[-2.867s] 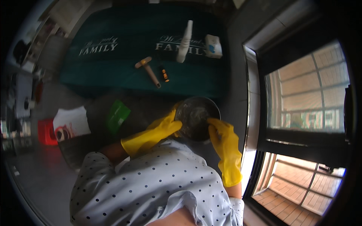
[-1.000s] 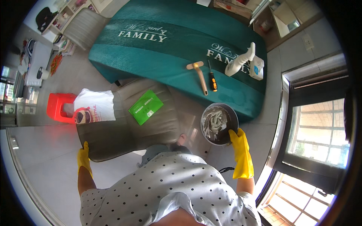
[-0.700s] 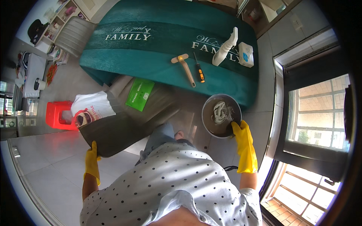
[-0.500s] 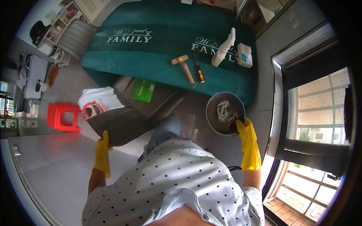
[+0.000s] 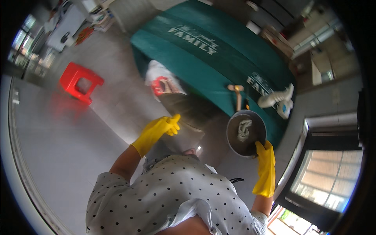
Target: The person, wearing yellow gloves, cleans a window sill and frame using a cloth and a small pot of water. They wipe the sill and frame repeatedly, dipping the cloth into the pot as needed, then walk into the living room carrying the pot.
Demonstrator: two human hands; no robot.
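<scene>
A round metal bowl [image 5: 246, 133] is gripped at its near rim by the right hand [image 5: 264, 156], which is sheathed in a long yellow rubber glove; the gloved fingers are curled over the edge, and the thumb cannot be made out. Inside the bowl a grey paste is seen, with a pale twisted lump [image 5: 243, 129] lying in the middle of it. The bowl is held up over the near edge of a dark green mat [image 5: 203, 62] spread on the tiled floor [image 5: 78, 129].

The left hand [image 5: 166, 126], gloved in the same yellow, is raised in front of the body, well apart from the bowl. Its fingers are loosely bunched and nothing is held in them. Just beyond it a dark sack [image 5: 188, 111] with a white and red printed top is seen, set at the mat's near edge.

On the mat, close to its right-hand end, a wooden-handled mallet [image 5: 237, 96] is laid, and just beside it a white bottle [image 5: 274, 98] on its side. A red plastic stool [image 5: 80, 82] is stood on the floor, well off to the left of the mat.
</scene>
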